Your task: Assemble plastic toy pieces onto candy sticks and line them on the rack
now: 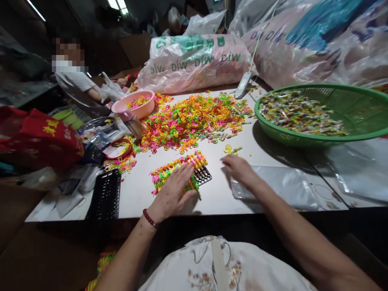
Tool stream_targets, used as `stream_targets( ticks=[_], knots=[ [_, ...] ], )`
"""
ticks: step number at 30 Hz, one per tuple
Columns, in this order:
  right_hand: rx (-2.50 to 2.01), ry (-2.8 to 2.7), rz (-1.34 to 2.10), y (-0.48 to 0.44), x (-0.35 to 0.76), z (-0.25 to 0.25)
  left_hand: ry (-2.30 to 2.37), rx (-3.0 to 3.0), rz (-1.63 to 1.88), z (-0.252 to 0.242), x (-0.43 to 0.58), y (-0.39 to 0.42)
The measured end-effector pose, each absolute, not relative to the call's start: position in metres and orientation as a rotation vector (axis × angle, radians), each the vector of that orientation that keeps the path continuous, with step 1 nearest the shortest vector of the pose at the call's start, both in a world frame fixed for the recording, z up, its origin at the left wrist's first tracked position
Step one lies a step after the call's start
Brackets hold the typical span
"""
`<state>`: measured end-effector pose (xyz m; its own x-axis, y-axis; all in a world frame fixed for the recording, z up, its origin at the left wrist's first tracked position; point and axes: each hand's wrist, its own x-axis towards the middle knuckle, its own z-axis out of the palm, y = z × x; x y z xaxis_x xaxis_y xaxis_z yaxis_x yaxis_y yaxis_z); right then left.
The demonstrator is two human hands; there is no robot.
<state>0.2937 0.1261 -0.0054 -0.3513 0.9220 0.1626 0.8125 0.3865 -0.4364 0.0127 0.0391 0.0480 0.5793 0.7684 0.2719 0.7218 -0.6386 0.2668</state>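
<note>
My left hand [174, 188], a dark red bead bracelet on its wrist, lies with fingers stretched over a black plastic rack [203, 176]. Rows of small pink, orange, yellow and green plastic pieces [163, 171] fill most of that rack; its right end shows bare black slots. To the right, my right hand [239, 167] is closed, thumb and fingertips together; whether anything is pinched there is too small to make out. Just beyond its fingers lies a yellow plastic piece [228, 150]. A stack of clear plastic bags [273, 186] lies under and beside my right wrist.
A big heap of colourful pieces [190, 117] covers the table's middle. A green basket [306, 139] with wrapped items stands right. At left are a pink basin [148, 108], a flask [131, 123], black racks [104, 194] and a red bag [39, 137]. A person [75, 85] is behind.
</note>
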Motion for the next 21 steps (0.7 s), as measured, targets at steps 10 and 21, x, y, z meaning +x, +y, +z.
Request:
stream_targets(
  ticks=[10, 21],
  knots=[
    [-1.917, -2.457, 0.058, 0.187, 0.350, -0.006, 1.261, 2.787, 0.599, 0.046, 0.018, 0.042],
    [-1.413, -1.950, 0.852, 0.098, 0.276, -0.007, 1.279, 2.843, 0.392, 0.043, 0.024, 0.042]
  ],
)
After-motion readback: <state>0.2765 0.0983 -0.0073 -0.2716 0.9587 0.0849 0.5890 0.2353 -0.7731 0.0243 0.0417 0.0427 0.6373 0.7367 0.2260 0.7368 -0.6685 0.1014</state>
